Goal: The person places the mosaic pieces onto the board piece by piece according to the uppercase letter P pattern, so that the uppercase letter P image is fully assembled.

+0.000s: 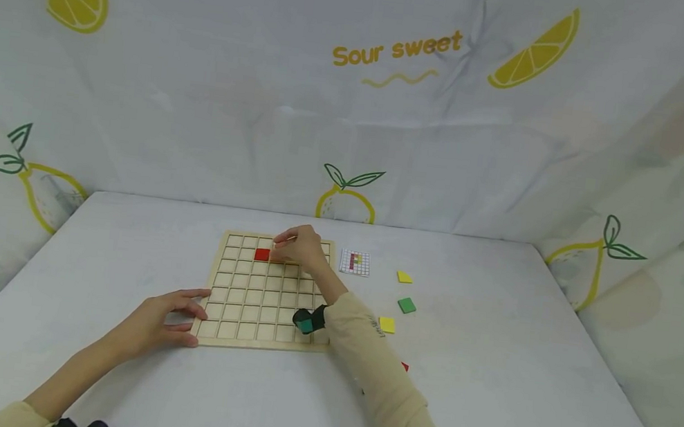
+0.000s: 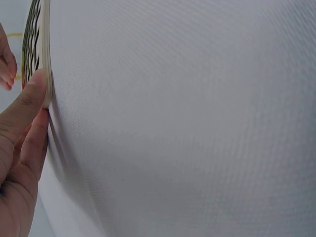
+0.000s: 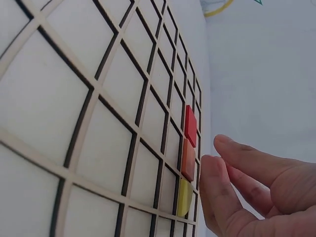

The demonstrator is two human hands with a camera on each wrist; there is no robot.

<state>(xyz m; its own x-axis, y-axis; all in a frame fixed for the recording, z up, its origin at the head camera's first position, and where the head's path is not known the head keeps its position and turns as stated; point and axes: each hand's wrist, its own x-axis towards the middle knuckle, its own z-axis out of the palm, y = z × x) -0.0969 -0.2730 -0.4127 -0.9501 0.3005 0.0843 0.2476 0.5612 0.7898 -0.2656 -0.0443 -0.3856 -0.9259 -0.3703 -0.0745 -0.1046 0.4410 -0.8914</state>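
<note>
A wooden grid board [image 1: 228, 342] lies on the table. My left hand [image 1: 164, 320] touches its left edge with the fingertips and thumb; in the left wrist view the thumb [image 2: 30, 96] presses on the frame. My right hand [image 1: 303, 248] is over the board's far rows. In the right wrist view its thumb and fingers [image 3: 217, 190] are close together, with nothing visible between them. Beside the fingertips, a red tile [image 3: 190, 126], an orange tile [image 3: 187, 159] and a yellow piece with a curved edge [image 3: 184, 197] sit in a row of cells. From the head, the hand mostly hides the last two.
Right of the board lies a small card [image 1: 355, 262] with a coloured grid pattern. Loose yellow pieces [image 1: 386, 325], a green tile [image 1: 407, 305] and a red piece [image 1: 404, 367], partly behind the right sleeve, lie on the table. A white curtain [image 1: 229, 153] stands behind.
</note>
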